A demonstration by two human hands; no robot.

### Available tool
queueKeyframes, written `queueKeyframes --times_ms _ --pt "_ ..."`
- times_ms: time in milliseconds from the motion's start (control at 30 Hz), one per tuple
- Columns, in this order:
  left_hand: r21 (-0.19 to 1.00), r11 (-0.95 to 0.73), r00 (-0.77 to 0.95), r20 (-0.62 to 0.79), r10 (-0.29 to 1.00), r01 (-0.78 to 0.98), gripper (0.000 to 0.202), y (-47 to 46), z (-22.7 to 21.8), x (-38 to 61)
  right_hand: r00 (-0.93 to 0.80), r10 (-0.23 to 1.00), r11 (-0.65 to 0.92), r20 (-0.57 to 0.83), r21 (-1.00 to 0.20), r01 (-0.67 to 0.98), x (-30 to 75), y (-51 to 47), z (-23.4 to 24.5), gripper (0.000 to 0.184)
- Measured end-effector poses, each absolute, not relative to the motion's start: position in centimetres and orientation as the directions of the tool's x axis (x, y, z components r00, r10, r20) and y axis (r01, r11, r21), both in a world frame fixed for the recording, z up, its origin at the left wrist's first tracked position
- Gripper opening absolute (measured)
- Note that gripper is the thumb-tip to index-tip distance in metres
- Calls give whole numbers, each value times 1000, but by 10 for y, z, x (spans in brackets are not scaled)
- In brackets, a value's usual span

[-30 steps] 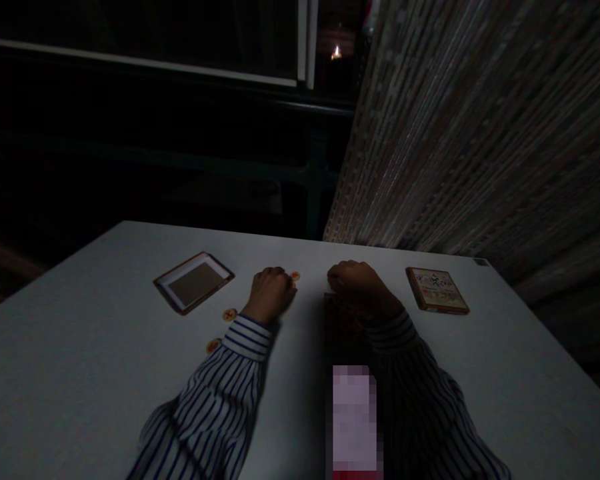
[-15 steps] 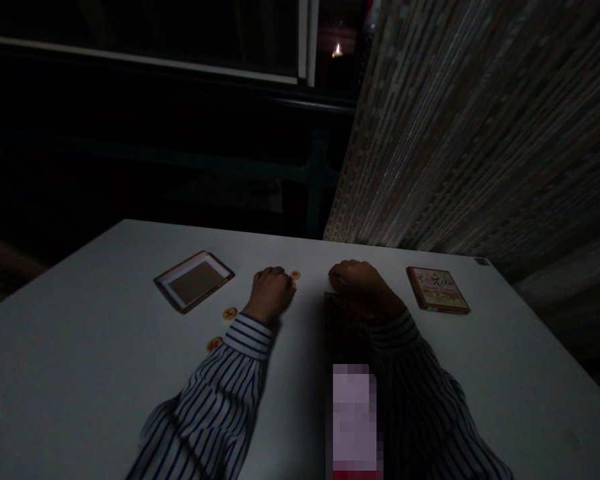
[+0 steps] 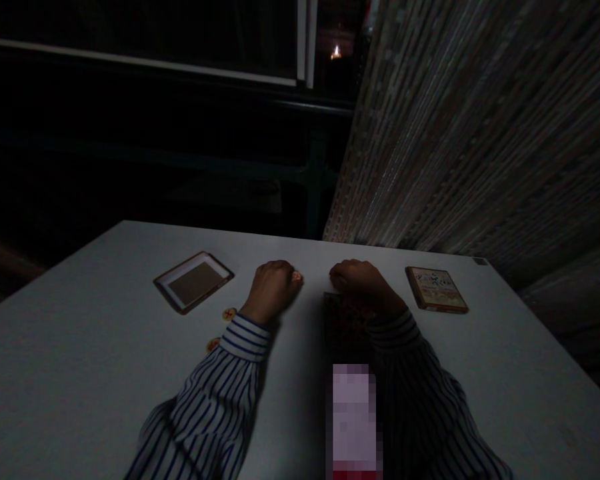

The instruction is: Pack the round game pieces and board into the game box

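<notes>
My left hand (image 3: 273, 288) has its fingers closed at the far middle of the table, pinching a round xiangqi piece (image 3: 297, 275) with red marking at its fingertips. Behind that wrist lie two more round pieces: one piece (image 3: 229, 314) by the cuff and another piece (image 3: 213, 345) partly under the sleeve. My right hand (image 3: 363, 283) is curled into a loose fist, resting just beyond a dark tray (image 3: 341, 320) of dim reddish shapes. What its fingers may hold is hidden. The right forearm covers part of the tray.
To the left lies an open shallow box part (image 3: 177, 305) with a white rim and brown inside. A flat printed box (image 3: 437, 291) lies on the right. A string curtain (image 3: 410, 133) hangs past the white table's (image 3: 105, 353) far edge. A pixelated patch covers the near middle.
My left hand has shifted slightly right and its fingers have closed on the piece that lay beside them on the table. My right hand has stayed in place.
</notes>
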State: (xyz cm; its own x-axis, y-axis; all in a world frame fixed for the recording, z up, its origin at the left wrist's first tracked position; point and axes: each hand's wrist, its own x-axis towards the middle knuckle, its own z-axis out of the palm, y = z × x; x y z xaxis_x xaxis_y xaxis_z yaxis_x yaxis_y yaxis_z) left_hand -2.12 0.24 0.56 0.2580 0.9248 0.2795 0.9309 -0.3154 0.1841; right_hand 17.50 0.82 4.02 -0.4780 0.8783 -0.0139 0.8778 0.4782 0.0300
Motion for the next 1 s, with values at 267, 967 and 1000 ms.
queueKeyframes --times_ms 267,967,1000 --pt "478 -374 259 291 921 795 28 -1 10 -16 -475 880 475 -5 -10 880 176 7 42 29" --pt "769 -378 262 278 924 516 17 -14 1 18 -451 874 479 181 -170 861 194 6 45 24" --pt "777 -379 265 279 923 502 17 -15 1 19 -449 875 479 184 -179 860 195 6 46 24"
